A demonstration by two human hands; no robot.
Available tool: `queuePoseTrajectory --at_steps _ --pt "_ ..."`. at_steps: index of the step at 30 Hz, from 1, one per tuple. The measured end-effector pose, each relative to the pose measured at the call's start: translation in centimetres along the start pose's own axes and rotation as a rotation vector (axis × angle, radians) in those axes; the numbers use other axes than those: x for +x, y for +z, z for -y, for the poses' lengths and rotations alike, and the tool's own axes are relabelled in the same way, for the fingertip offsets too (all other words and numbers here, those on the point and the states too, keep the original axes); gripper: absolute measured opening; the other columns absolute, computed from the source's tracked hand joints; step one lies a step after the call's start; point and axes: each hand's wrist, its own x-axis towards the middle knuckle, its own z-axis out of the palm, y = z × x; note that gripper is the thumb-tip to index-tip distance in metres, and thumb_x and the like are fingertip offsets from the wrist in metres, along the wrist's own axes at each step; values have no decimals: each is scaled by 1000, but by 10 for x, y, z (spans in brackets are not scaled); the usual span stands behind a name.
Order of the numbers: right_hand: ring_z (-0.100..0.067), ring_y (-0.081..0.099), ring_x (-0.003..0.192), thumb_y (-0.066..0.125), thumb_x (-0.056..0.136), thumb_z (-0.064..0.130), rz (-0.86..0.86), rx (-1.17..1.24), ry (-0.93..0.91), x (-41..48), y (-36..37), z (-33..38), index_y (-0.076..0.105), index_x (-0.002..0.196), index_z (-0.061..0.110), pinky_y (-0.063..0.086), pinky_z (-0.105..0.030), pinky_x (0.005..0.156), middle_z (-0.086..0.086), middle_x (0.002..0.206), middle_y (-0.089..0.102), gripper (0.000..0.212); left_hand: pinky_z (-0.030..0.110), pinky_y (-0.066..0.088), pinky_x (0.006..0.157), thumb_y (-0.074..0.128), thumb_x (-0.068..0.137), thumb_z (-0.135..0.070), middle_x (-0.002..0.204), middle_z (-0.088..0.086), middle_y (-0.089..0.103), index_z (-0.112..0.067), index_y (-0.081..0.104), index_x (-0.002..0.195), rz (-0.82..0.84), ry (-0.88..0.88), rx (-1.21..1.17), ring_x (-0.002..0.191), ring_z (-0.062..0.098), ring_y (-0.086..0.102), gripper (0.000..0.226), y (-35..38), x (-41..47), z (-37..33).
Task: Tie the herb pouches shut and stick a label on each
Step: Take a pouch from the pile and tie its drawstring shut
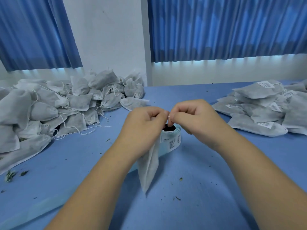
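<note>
The left hand (144, 121) and right hand (192, 117) (fingers curled) pinch the top of the pouch (148, 170) hanging beneath them.

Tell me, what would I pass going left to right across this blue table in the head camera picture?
A heap of unlabelled white fabric pouches with loose strings → left hand → right hand → stack of flat white fabric pouches bearing barcode labels.

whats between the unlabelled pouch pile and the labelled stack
In the head view, the label roll on the table; above it the left hand and right hand pinch the top of a hanging pouch.
</note>
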Motion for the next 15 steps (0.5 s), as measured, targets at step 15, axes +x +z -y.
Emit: queuePoseTrajectory --at_steps 15 --pt "-2 43 49 64 85 19 -73 -351 54 7 -2 -19 67 69 16 32 -13 48 12 53 52 17 21 38 46 59 77 -25 58 -5 46 -18 62 61 546 -375 -864 48 10 41 17 -8 0 -4"
